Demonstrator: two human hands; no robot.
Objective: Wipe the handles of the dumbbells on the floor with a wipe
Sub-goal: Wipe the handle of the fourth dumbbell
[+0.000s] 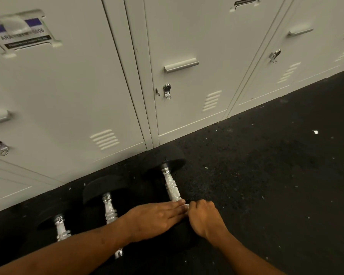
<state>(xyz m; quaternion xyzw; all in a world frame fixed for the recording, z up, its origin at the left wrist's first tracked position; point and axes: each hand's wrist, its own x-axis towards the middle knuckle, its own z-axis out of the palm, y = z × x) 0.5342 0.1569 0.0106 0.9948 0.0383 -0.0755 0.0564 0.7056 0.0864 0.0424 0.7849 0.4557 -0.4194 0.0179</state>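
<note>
Running away from the person toward the lockers (187, 36), the rightmost handle (172, 188) is lying on the floor (266, 175), its near end meeting both hands. The left hand (157, 217) is lying flat, straight fingers touching it. The right hand (203, 217) is curling just beside; can't tell what it's holding.

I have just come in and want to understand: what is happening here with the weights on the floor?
A person works on a row of dumbbells lying on the dark floor beside grey lockers. Both hands are at the near end of the rightmost handle. The left hand lies against it with straight fingers, and the right hand is curled beside it. A small pale bit shows between them, perhaps the wipe. No hand touches the other handles.
</note>
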